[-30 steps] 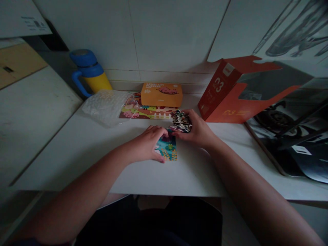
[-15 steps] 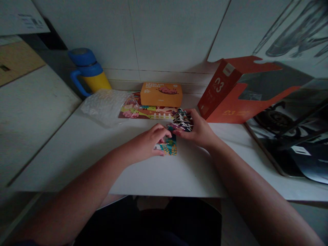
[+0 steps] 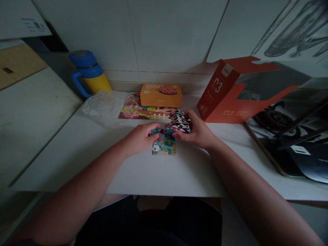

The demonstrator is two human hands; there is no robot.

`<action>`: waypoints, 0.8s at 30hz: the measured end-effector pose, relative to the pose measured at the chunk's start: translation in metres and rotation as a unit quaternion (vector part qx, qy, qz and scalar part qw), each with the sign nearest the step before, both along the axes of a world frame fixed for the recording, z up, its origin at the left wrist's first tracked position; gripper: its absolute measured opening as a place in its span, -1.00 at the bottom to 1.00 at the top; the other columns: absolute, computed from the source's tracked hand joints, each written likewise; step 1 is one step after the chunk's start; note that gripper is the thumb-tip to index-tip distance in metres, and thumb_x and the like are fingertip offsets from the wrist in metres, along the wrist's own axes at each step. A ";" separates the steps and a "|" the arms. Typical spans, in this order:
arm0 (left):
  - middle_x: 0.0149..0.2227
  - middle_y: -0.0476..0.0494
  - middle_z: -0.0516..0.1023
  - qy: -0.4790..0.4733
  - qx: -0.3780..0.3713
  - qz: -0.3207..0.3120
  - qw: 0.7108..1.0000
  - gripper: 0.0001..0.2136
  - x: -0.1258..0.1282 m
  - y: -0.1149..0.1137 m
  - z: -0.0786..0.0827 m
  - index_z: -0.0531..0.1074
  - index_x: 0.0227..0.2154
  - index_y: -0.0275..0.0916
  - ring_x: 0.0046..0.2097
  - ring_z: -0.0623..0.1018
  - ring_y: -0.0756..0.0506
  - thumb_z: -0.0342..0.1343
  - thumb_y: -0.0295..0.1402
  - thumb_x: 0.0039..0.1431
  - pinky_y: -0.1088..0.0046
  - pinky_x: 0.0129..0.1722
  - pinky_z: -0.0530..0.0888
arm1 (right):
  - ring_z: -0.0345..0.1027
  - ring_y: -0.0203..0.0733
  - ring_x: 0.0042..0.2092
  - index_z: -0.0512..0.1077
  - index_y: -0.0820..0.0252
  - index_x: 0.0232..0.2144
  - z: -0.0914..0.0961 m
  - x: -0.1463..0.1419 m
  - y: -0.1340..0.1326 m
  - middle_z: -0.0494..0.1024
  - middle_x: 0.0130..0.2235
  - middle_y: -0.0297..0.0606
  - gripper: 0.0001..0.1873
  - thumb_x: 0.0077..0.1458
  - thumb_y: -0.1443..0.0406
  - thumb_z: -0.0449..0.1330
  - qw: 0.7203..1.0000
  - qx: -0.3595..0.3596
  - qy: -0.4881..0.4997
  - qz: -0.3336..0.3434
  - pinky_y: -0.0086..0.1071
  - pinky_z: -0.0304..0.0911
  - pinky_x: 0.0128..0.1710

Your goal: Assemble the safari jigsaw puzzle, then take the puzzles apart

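Observation:
On the white table lies a small joined patch of jigsaw puzzle pieces (image 3: 167, 146), teal with yellow leaf shapes and a white shape at its left. My left hand (image 3: 142, 138) pinches a teal puzzle piece (image 3: 155, 130) between thumb and fingers, just above the patch's upper left. My right hand (image 3: 197, 131) is closed around a stack of puzzle pieces (image 3: 180, 122), dark with pale edges, fanned toward the left. The right thumb is close to the patch's upper right corner. Part of the stack is hidden by the right hand.
Behind the hands, an orange puzzle box (image 3: 161, 96) stands on a printed farm picture sheet (image 3: 148, 112). Bubble wrap (image 3: 105, 106) and a blue-and-yellow flask (image 3: 89, 73) are at the left. A large red box (image 3: 225, 102) leans at the right, beside a black-framed item (image 3: 287, 147).
My left hand has drawn back left from over the patch and now shows a teal piece in its pinch. The right hand has barely moved, still with the stack.

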State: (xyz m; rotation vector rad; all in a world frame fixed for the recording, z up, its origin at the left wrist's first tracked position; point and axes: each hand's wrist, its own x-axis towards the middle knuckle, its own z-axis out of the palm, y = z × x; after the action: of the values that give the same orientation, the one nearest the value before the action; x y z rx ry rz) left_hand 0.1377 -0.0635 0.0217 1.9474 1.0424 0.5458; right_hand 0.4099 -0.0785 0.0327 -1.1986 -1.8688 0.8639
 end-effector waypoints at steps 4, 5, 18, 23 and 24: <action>-0.24 -0.07 0.63 -0.011 -0.017 0.069 0.997 -0.84 -0.001 0.005 -0.008 0.34 -0.03 -0.14 -0.39 0.60 -0.06 0.08 -0.34 0.37 0.42 -0.37 0.48 | 0.49 0.10 0.05 0.28 0.10 0.15 0.005 -0.001 -0.002 0.54 0.10 -0.06 -0.14 -0.07 -0.07 0.51 0.999 -0.006 0.012 0.048 -0.11 0.46 0.02; -0.22 -0.08 0.63 -0.008 0.001 0.075 0.997 -0.82 -0.001 0.006 -0.009 0.34 -0.01 -0.15 -0.36 0.61 -0.07 0.09 -0.34 0.37 0.41 -0.35 0.49 | 0.49 0.10 0.05 0.29 0.10 0.14 0.007 -0.001 -0.003 0.54 0.10 -0.08 -0.15 -0.07 -0.06 0.51 0.997 -0.011 0.011 0.072 -0.11 0.45 0.03; 0.13 -0.18 0.55 -0.037 0.128 -0.037 0.990 -0.59 0.002 0.002 -0.007 0.40 0.16 -0.11 0.15 0.55 -0.18 0.05 -0.55 0.31 0.17 0.19 0.49 | 0.47 0.07 0.05 0.27 0.10 0.17 -0.005 -0.008 -0.005 0.54 0.07 -0.12 -0.09 -0.12 0.02 0.57 0.985 -0.069 0.006 0.158 -0.13 0.42 0.03; -0.02 -0.19 0.63 -0.120 0.029 -0.035 0.992 -0.57 0.001 -0.001 -0.007 0.24 0.26 -0.05 -0.04 0.66 -0.15 0.10 -0.43 0.39 0.25 -0.03 0.60 | 0.42 0.05 0.05 0.27 0.10 0.15 -0.004 -0.009 -0.005 0.50 0.06 -0.14 -0.10 -0.13 0.04 0.59 0.982 -0.079 0.042 0.165 -0.14 0.40 0.03; -0.03 -0.20 0.63 -0.131 0.014 -0.036 0.991 -0.56 0.002 -0.001 -0.007 0.22 0.27 -0.06 -0.06 0.67 -0.15 0.11 -0.41 0.39 0.25 -0.06 0.61 | 0.42 0.06 0.06 0.28 0.09 0.14 -0.004 -0.009 -0.004 0.49 0.05 -0.15 -0.11 -0.13 0.03 0.59 0.983 -0.078 0.048 0.159 -0.13 0.40 0.04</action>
State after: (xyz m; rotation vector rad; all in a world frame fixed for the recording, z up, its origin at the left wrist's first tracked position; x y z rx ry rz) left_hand 0.1396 -0.0647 0.0148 1.8703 0.8005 0.7560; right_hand 0.4007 -0.0828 0.0287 -0.9404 -1.9725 1.2410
